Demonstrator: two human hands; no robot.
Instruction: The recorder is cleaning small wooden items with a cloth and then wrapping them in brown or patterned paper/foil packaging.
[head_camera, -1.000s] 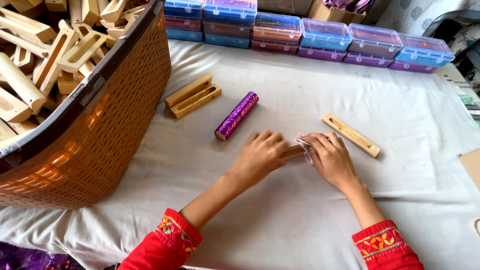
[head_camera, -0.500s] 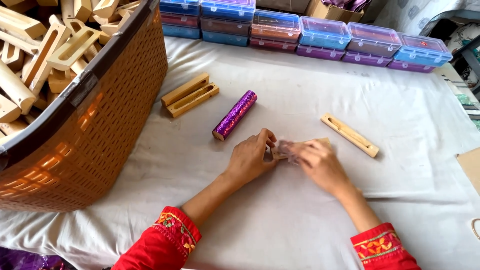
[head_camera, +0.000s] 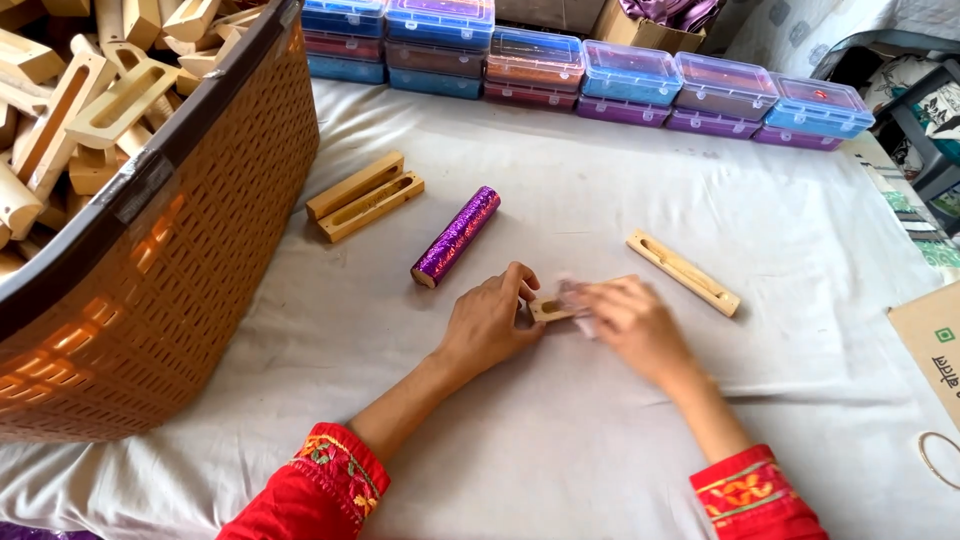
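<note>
White cloth (head_camera: 620, 440) covers the table. At frame centre, left hand (head_camera: 490, 325) pinches one end of a wood block (head_camera: 550, 309); right hand (head_camera: 630, 325), blurred, grips its other end. Purple roll (head_camera: 456, 236) lies just above.

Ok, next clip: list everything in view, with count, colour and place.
wooden piece: one, tan, held between both hands at centre
slotted wooden strip: one, tan, right of the hands
wooden pair: two pieces side by side, tan, upper left of centre
glitter tube: one, purple, just above the left hand
basket: one, brown, far left, full of tan wooden pieces
plastic boxes: a row along the far edge, blue and purple lids
cloth: one, white, covering the surface
left hand: gripping the wooden piece
right hand: on the same piece, blurred
</note>
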